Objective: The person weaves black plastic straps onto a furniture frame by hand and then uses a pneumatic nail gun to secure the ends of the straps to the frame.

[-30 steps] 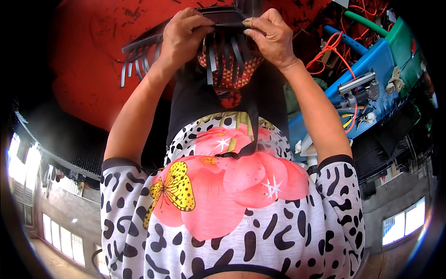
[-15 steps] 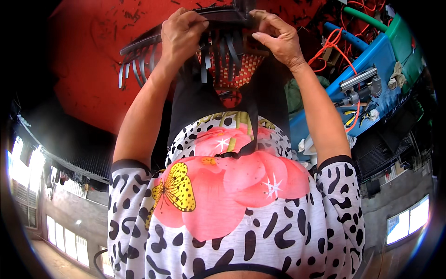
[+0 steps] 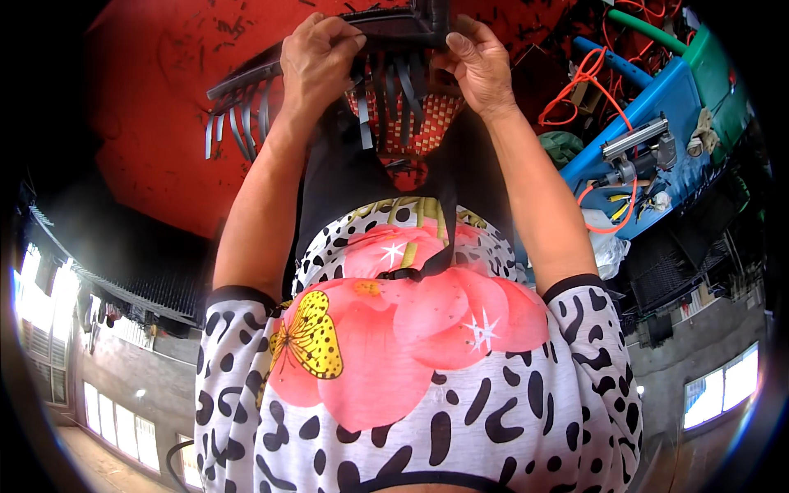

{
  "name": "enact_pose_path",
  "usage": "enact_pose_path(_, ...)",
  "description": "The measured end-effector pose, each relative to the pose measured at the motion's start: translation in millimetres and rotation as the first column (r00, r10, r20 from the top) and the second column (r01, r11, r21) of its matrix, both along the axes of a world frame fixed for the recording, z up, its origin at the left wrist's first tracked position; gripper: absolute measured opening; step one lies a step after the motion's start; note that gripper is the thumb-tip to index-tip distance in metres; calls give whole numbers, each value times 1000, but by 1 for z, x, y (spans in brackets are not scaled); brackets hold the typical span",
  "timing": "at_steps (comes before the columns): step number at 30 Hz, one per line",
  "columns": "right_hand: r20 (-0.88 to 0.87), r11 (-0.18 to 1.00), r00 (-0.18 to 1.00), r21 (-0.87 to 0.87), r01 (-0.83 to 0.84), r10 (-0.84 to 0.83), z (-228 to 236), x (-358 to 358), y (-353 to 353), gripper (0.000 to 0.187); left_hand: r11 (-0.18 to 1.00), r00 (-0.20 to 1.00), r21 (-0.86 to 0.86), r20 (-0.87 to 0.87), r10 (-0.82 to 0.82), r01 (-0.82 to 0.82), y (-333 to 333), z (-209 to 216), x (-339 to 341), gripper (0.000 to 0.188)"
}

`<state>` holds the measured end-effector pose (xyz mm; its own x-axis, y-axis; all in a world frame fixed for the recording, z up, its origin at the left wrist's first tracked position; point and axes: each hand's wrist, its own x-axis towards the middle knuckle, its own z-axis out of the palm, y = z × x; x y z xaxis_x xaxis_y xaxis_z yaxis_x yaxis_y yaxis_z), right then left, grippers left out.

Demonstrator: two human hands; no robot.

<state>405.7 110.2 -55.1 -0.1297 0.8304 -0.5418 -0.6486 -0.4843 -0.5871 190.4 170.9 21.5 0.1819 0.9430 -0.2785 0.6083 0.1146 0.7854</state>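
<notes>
Above my lap lies a dark frame (image 3: 388,29) with a corner at its right end and a long bar running to the left. Dark grey flat strips (image 3: 246,123) hang loose from its near edge. My left hand (image 3: 319,66) is closed on the frame's near bar, thumb and fingers pinched at the roots of the strips. At the right corner my right hand (image 3: 481,70) has its fingers bent and its thumb against the frame's edge; what lies between those fingertips is mostly hidden.
A red and cream woven seat (image 3: 423,123) shows below the strips. Dark scraps litter the red floor (image 3: 156,107). At right, a blue stool-like surface (image 3: 657,201) carries a pneumatic tool (image 3: 637,152), an orange hose (image 3: 582,78) and pliers (image 3: 622,207). Something green (image 3: 715,90) stands beyond.
My right hand has moved left and closer to the frame's corner, its fingers drawing in. My left hand and the frame have shifted slightly left.
</notes>
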Motion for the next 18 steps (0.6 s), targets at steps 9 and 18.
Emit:
enact_pose_path(9, 16, 994, 994, 40, 105, -106, 6, -10, -6, 43, 984, 996, 161, -67, -61, 71, -5, -9, 0, 7)
enact_pose_path(18, 806, 893, 589, 303, -334, -53, 39, -2, 4, 50, 994, 994, 91, -87, -59, 67, -6, -7, -5, 10)
